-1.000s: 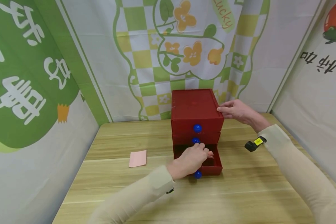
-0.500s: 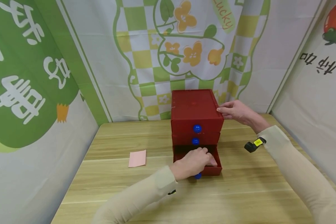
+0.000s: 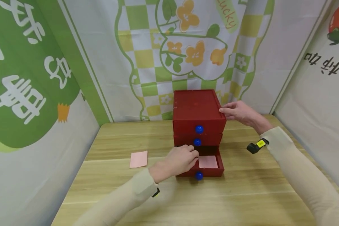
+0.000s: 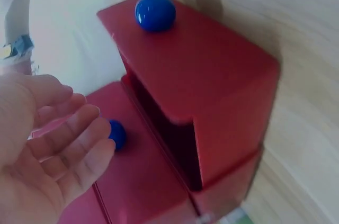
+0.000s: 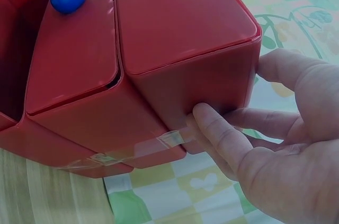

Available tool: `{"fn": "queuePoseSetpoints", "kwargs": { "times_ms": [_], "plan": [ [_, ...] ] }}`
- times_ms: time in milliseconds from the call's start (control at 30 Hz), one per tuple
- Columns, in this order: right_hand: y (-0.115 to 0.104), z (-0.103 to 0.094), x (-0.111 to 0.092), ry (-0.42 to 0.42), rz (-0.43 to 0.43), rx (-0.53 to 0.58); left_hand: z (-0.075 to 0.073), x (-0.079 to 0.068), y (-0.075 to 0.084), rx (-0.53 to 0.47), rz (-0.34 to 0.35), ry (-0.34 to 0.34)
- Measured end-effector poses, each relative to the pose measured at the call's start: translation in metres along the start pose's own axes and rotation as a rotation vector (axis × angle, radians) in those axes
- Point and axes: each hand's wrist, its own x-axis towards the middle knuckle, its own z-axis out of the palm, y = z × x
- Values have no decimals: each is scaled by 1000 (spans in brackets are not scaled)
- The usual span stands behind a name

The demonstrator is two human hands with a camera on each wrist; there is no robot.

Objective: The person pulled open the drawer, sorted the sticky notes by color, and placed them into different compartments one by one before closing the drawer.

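A red drawer cabinet [image 3: 196,103] with round blue knobs stands on the table, its lowest drawer [image 3: 214,172] pulled out. Inside that drawer, toward the right, lies a pink sheet or pad of sticky notes [image 3: 208,162]. My left hand [image 3: 179,160] hovers over the drawer's left part, covering it in the head view; the left wrist view shows its fingers loosely bent around nothing. With the thumb at the cabinet's top edge and fingertips on its side, my right hand [image 3: 240,113] rests against the upper right. Another pink sticky note [image 3: 138,159] lies on the table at left.
The wooden table [image 3: 113,185] runs up to a patterned cloth backdrop [image 3: 147,62] close behind the cabinet. Printed cloth walls flank it on both sides. Clear tape [image 5: 143,150] runs along the cabinet's side.
The left hand has let go of the pink sticky notes, now flat in the drawer, and moved left off them. My right hand has stayed at the cabinet.
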Motion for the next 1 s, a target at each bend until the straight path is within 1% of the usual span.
{"fn": "queuePoseSetpoints", "kwargs": {
  "times_ms": [200,333,433,533,667,700,767,867,933,1000],
  "plan": [
    [-2,-1,-1,-13,1,16,-12,-16,-15,-27,-4,30],
    [-2,-2,-2,-9,-2,14,-16,-25,-27,-77,-31,33],
    [-2,-2,-3,-10,0,12,-13,-33,-37,-80,-60,26],
    [-1,-3,-3,-16,-7,14,-7,-38,-50,-47,-74,25],
    [-2,-4,-1,-15,-10,24,0,-45,-69,-49,-98,15],
    [-2,-3,-1,-12,-8,30,1,-47,-73,-50,-113,4],
    [-2,-3,0,-16,-11,30,4,-52,-83,-78,-144,-38],
    [-2,-2,0,-19,-10,26,12,-62,-98,-90,-186,-99],
    [-2,-1,0,-18,-9,28,17,-70,-107,-84,-197,-137],
    [-1,-1,0,-17,-8,28,22,-76,-113,-50,-196,-152]
  ]
}}
